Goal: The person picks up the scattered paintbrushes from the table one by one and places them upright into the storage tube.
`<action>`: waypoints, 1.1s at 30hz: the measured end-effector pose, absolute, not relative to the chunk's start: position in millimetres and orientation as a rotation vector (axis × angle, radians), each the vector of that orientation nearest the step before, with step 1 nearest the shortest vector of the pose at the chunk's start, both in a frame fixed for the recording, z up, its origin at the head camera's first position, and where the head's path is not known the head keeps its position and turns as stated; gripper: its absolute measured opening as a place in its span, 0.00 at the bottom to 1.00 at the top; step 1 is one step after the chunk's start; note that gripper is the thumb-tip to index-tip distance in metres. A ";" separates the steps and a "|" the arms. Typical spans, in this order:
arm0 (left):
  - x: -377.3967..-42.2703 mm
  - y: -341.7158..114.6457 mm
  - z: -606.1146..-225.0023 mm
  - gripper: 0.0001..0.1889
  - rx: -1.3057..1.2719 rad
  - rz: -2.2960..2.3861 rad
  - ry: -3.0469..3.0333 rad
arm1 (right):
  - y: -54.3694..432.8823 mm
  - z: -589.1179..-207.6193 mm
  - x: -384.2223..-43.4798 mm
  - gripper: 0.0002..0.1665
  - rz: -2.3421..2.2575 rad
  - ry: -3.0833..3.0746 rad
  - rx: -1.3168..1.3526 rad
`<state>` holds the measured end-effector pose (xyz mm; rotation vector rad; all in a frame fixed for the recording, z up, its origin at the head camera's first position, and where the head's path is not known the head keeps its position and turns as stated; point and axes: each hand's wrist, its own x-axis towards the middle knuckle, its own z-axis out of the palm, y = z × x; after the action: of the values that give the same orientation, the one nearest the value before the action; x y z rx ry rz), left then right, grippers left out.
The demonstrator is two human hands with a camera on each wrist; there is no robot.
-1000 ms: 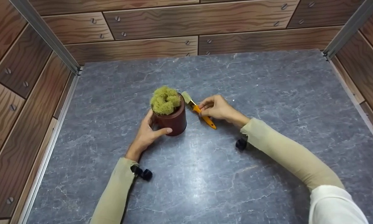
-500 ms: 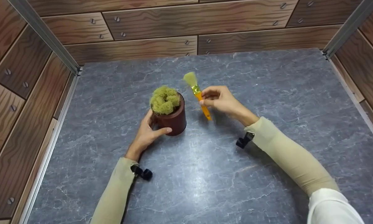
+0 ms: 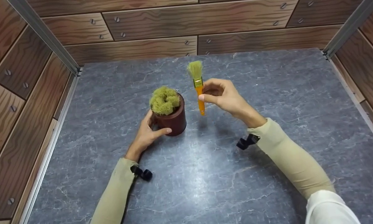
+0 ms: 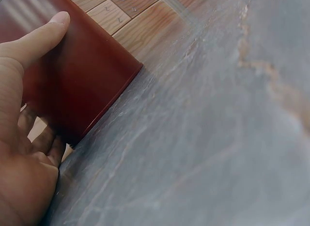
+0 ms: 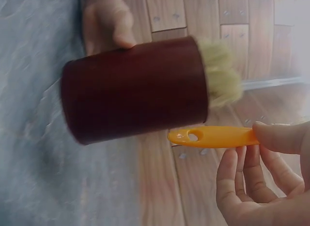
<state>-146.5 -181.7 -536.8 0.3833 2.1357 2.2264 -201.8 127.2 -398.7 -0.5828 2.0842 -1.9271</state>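
A dark red-brown cylindrical pot (image 3: 175,124) stands upright on the table, with yellow-green moss (image 3: 165,100) filling its top. My left hand (image 3: 145,133) grips its near left side, the thumb across the front; in the left wrist view the thumb and fingers lie around the pot wall (image 4: 92,66). Right of the pot, my right hand (image 3: 228,97) pinches a paintbrush (image 3: 200,93) by its orange handle. Its pale bristles point up and away, raised off the table. The right wrist view shows the handle's holed end (image 5: 213,137) beside the pot; the bristles are outside that view.
A grey marbled table (image 3: 267,174) lies under both hands. Wood-plank panels (image 3: 161,21) wall the back and both sides, with metal corner posts (image 3: 46,37) between them. Small dark devices (image 3: 248,142) are strapped to both wrists.
The paintbrush, first lying low beside the pot, has been lifted by my right hand and turned more upright, away from me. My left hand and the pot have stayed in place.
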 end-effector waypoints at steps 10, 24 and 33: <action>-146.3 -181.9 -537.7 0.53 0.400 2.216 2.154 | 115.6 -376.9 -187.0 0.12 -1.991 2.034 -0.765; -146.0 -181.5 -534.8 0.51 0.429 2.221 2.088 | 90.3 -362.1 -184.5 0.14 -2.063 2.007 -0.926; -146.4 -182.5 -535.7 0.52 0.424 2.207 2.107 | 77.0 -359.0 -182.8 0.14 -2.048 1.997 -0.991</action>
<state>-146.4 -182.5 -535.7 0.4239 2.1071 2.2068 -182.8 77.0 -359.0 -0.9907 1.9974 -2.0479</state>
